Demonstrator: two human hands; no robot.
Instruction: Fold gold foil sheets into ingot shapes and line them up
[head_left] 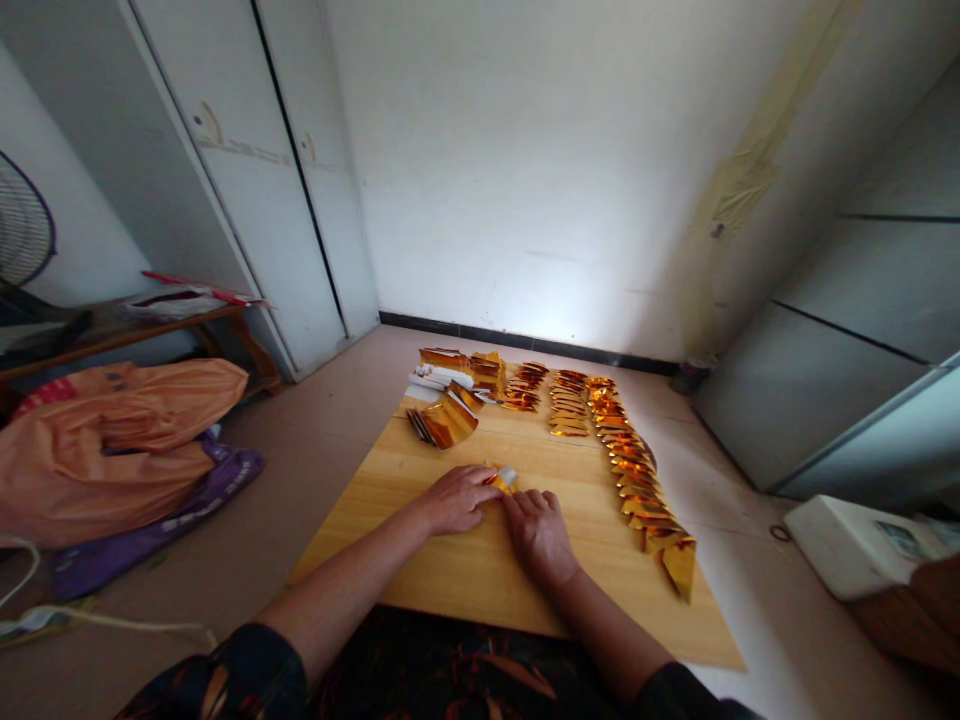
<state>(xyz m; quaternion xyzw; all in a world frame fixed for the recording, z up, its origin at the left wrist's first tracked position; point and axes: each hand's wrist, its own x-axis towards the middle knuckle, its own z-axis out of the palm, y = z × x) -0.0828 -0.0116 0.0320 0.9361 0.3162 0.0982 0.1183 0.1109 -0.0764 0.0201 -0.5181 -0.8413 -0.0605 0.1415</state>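
A small piece of gold foil paper (507, 479) with a silvery-white patch lies on the wooden board (450, 565) between my hands. My left hand (459, 498) presses its fingertips on the paper's left side. My right hand (541, 530) is curled, its thumb and fingers closed at the paper's near right edge. The fingers partly hide the paper. Just beyond my left hand lies a curved stack of gold foil sheets (454, 418). Folded gold foil pieces (628, 465) stand in a long overlapping row along the board's right side.
Shorter rows of folded foil (570, 402) and a white roll (442, 378) occupy the board's far end. Left of the board are an orange bag (112, 440), a purple bag (161, 520) and a low bench (240, 345). A white box (855, 545) sits on the floor at right.
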